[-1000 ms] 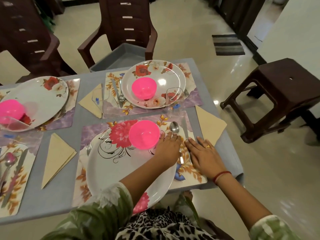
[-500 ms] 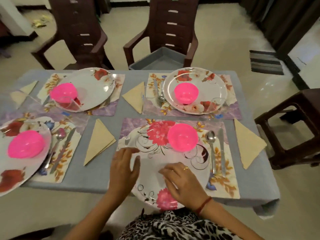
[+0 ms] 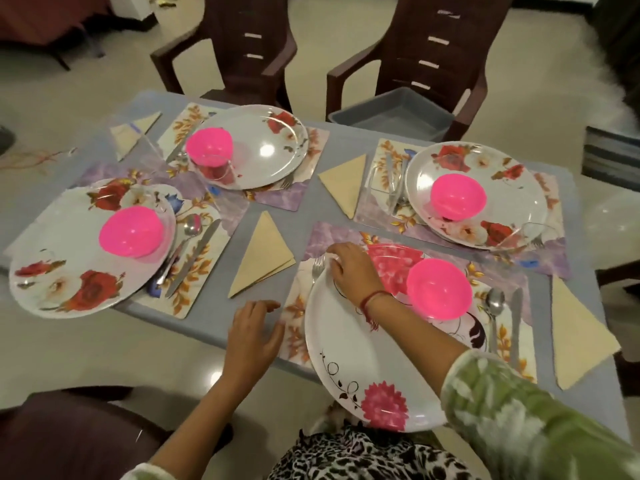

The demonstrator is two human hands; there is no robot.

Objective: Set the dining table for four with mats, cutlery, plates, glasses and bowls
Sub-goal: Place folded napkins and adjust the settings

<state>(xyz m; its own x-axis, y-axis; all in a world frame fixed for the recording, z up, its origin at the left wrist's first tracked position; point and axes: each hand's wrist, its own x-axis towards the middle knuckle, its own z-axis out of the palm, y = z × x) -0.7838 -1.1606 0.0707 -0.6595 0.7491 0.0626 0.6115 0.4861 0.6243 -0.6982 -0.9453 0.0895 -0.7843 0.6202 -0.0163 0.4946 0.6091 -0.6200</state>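
Four floral mats lie on the grey table (image 3: pixel 221 317), each with a flowered plate and a pink bowl. The nearest plate (image 3: pixel 349 362) overhangs the table's front edge and carries a pink bowl (image 3: pixel 439 288). My right hand (image 3: pixel 355 273) reaches across it, fingers curled over its far-left rim, right beside a fork (image 3: pixel 317 268). My left hand (image 3: pixel 254 336) rests open on the table at the left edge of the near mat (image 3: pixel 296 336). A spoon (image 3: pixel 494 308) and a knife (image 3: pixel 516 320) lie right of the plate.
Folded beige napkins (image 3: pixel 265 256) lie between the settings, and another napkin (image 3: pixel 576 336) sits at the right edge. Clear glasses (image 3: pixel 377 188) stand by the far plates. Two brown chairs (image 3: pixel 426 53) face the far side; a grey tub (image 3: pixel 391 110) sits on one.
My right hand has crossed from the plate's near middle to its far-left rim by the fork. My left hand has slid off the plate onto the table left of the mat.
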